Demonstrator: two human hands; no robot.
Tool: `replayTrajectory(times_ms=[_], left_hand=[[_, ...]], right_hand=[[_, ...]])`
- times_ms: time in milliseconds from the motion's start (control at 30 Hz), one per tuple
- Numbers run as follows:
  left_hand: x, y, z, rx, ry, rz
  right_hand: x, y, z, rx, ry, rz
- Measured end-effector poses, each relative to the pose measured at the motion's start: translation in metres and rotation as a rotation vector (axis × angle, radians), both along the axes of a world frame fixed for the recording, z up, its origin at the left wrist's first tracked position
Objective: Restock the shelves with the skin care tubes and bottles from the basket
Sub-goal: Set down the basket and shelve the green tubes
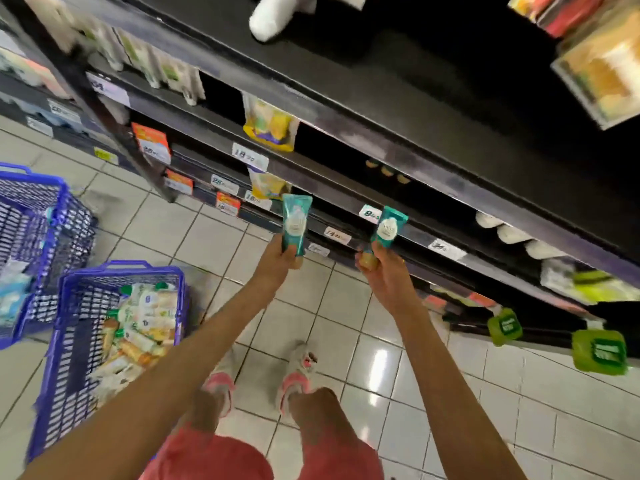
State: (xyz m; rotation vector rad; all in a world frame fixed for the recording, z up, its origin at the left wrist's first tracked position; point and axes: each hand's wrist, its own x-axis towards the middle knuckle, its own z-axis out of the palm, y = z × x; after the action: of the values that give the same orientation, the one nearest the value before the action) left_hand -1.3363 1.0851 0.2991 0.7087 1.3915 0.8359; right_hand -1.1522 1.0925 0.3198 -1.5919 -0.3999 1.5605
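Teal tube (pixel 295 226) upright in your left hand (pixel 281 259), fingers curled round its lower end. Second teal tube (pixel 387 230) gripped likewise in your right hand (pixel 382 277). Both near shelf (pixel 415 233), neither placed yet. Basket (pixel 117 266) beside your left leg holds many packs: most restocking probably remains. Price tags (pixel 337 235) line shelf edge; nothing visibly blocks reach.

teal tubes (pixel 295 227), blue lattice basket (pixel 104 327), black shelves (pixel 346 109), white floor tiles (pixel 381 341).
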Motion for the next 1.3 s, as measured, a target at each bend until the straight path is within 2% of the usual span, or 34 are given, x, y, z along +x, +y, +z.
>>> replayTrajectory(times_ms=[133, 233, 400, 567, 733, 900, 1300], left_hand=[[0.067, 0.017, -0.030, -0.004, 0.047, 0.033], [0.082, 0.038, -0.045, 0.073, 0.060, 0.053], [0.066, 0.081, -0.073, 0.268, 0.185, -0.099], [0.062, 0.136, -0.074, 0.416, 0.195, -0.058], [0.077, 0.171, -0.078, 0.522, 0.304, -0.077], [0.093, 0.192, -0.087, 0.612, 0.421, -0.192], [0.108, 0.191, -0.094, 0.663, 0.500, -0.166]], right_hand=[[0.036, 0.003, -0.031, 0.060, 0.004, -0.084], [0.050, 0.020, -0.053, 0.139, -0.151, -0.006], [0.057, 0.067, -0.083, 0.344, -0.427, -0.013], [0.059, 0.121, -0.093, 0.433, -0.654, -0.019], [0.054, 0.143, -0.100, 0.451, -0.612, -0.080], [0.054, 0.151, -0.111, 0.529, -0.728, -0.051], [0.053, 0.153, -0.115, 0.503, -0.670, -0.050]])
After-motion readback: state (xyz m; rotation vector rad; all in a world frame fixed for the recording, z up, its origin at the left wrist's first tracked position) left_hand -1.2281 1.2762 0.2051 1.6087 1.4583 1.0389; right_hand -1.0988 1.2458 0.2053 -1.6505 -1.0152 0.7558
